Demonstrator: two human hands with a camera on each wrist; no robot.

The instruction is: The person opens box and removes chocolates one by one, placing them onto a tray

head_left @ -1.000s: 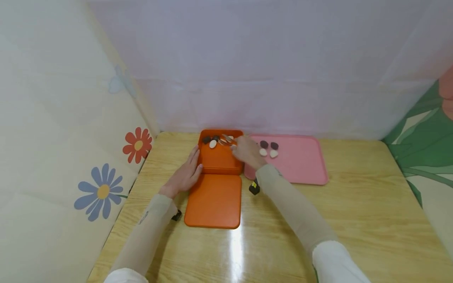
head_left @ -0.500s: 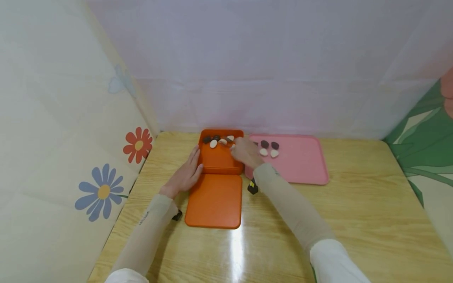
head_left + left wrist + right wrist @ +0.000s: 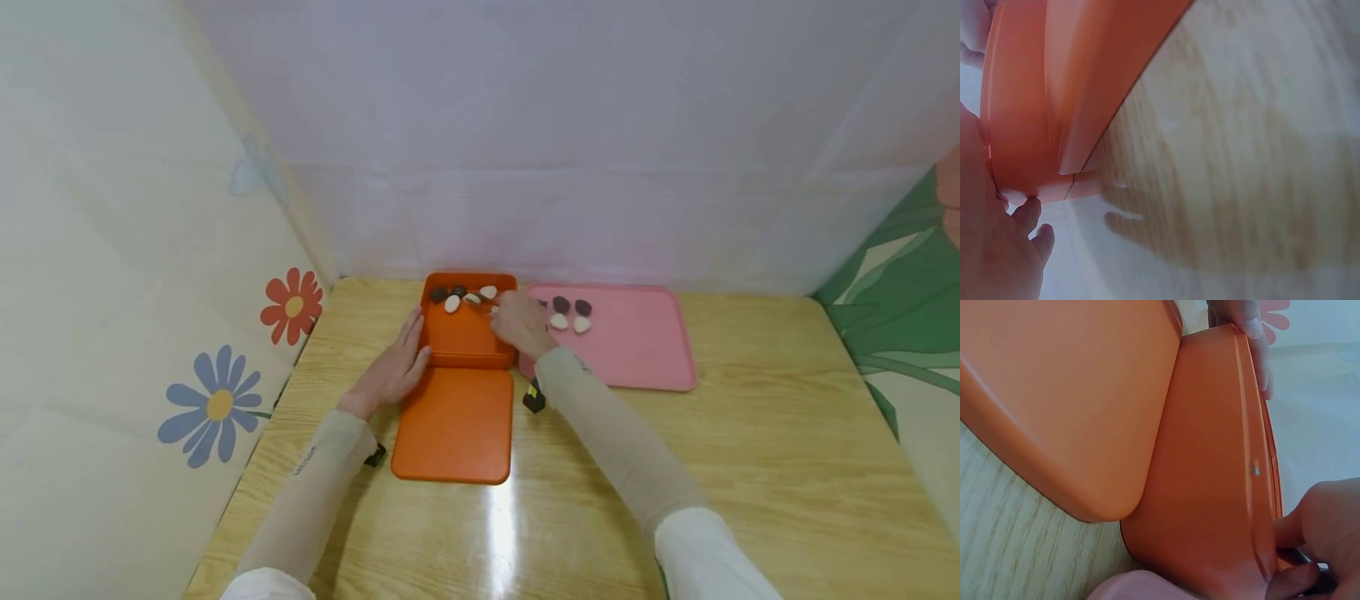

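Note:
My right hand (image 3: 521,322) holds slim metal tongs (image 3: 1294,555) over the right rim of the orange box (image 3: 465,340). Most of the tool is hidden by the fingers; its tips are at a white pebble (image 3: 472,299) inside. Other pebbles lie along the back of the box, among them a dark one (image 3: 438,295), a white oval one (image 3: 452,304) and a white one (image 3: 488,292). My left hand (image 3: 392,367) rests with its fingers straight along the left wall of the box, thumb near the front corner.
An orange lid (image 3: 453,427) lies flat in front of the box. Right of it stands a pink tray (image 3: 637,350) bearing dark pebbles (image 3: 561,305) and white pebbles (image 3: 558,322), partly behind my right hand. A fabric backdrop (image 3: 525,225) rises directly behind the wooden table (image 3: 765,433).
The tongs' tips, earlier spread above the pebbles at the back right, have come down and together at one white pebble. My right hand has shifted only slightly; my left hand stays put.

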